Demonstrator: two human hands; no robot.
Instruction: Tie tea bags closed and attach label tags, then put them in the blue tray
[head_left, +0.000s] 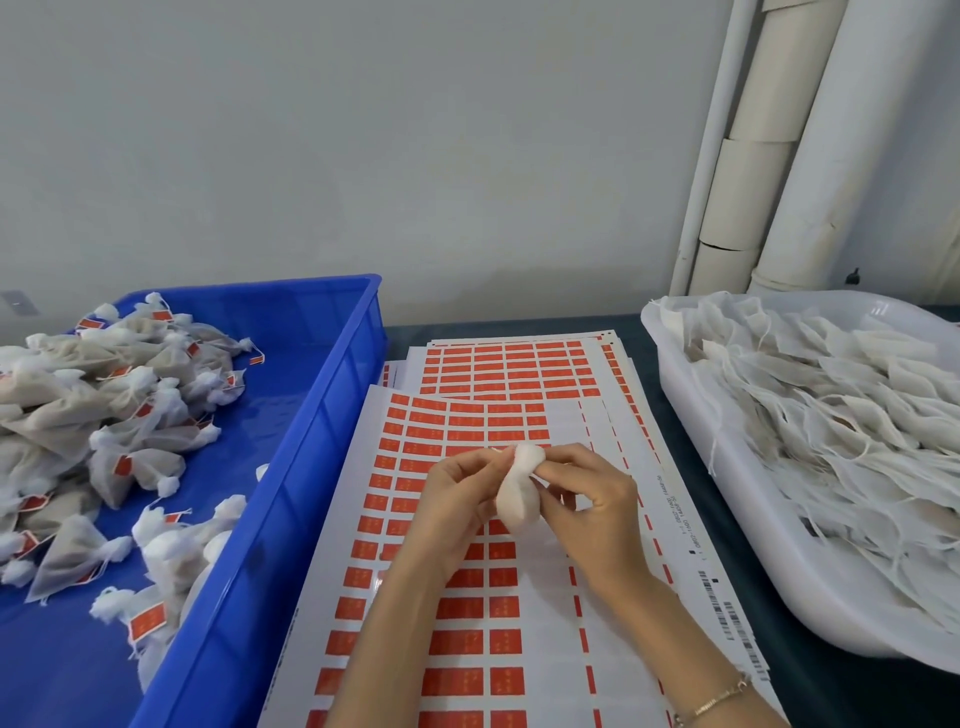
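Two containers share the dark bench (857, 701), one on each side of the grip, and I judge that the layout serves the flow of work. The blue tray (332, 415) lies to the left of the grip, its near wall within easy reach, so a finished piece can be dropped in sideways. A heap of tied, tagged bags (104, 405) fills the part of it farthest from the grip. The white tub (743, 519) lies to the right of the grip and holds the loose, untied bags (831, 426), their strings trailing.

Directly beneath the grip lie stacked label sheets (467, 639) of red stickers, with some columns bare, so a tag can be peeled off without reaching. The tea bag (519, 499) being worked on is held above those sheets, between both hands and clear of the paper. The left hand (457, 499) pinches its gathered top from the left. The right hand (592, 514) pinches the neck from the right with curled fingers, which keeps the mouth bunched for tying.

The string is too fine to make out, so I cannot tell whether a knot is drawn. No red tag shows on this bag, so tying seems to be the step in hand. A thin bracelet (717, 699) circles the right wrist.
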